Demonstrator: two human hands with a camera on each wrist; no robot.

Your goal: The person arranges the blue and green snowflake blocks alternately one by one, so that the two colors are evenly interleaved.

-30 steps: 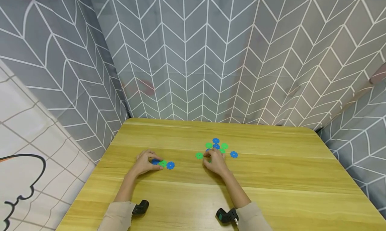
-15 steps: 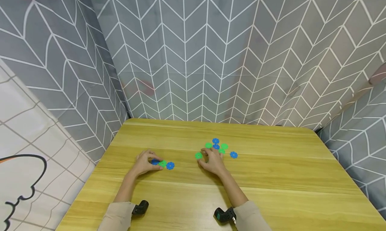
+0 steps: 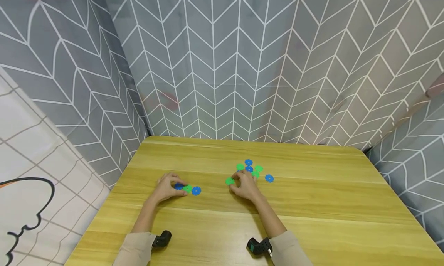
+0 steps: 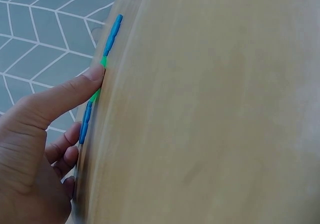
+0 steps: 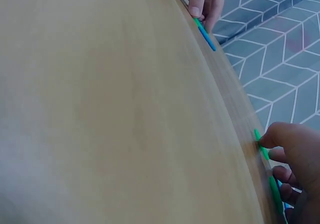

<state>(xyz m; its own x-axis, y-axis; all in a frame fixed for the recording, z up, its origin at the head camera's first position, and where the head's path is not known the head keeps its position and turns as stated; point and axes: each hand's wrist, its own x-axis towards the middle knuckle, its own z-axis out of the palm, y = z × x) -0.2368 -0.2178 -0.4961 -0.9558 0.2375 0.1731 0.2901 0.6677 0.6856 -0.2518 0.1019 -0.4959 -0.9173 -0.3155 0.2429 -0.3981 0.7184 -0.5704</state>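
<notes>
Three flat notched plastic discs lie in a row at the left: a part-covered blue disc [image 3: 178, 186], a green disc [image 3: 187, 188] and another blue disc [image 3: 196, 191]. My left hand [image 3: 167, 188] pinches the green middle one between thumb and forefinger; the left wrist view has the thumb [image 4: 94, 74] on its edge. To the right, thumb and forefinger of my right hand [image 3: 245, 186] pinch a separate green disc [image 3: 230, 181], seen edge-on as a green disc [image 5: 261, 145] in the right wrist view.
Behind the right hand are loose discs, among them a blue disc [image 3: 248, 162], a green disc [image 3: 258, 168] and, farther right, a blue disc [image 3: 269, 178]. The wooden table [image 3: 329, 204] ends at a grey patterned curtain [image 3: 222, 65].
My right hand has moved left from the loose discs to the separate green disc, taken hold of it and shifted it slightly toward me. The left hand has stayed in place.
</notes>
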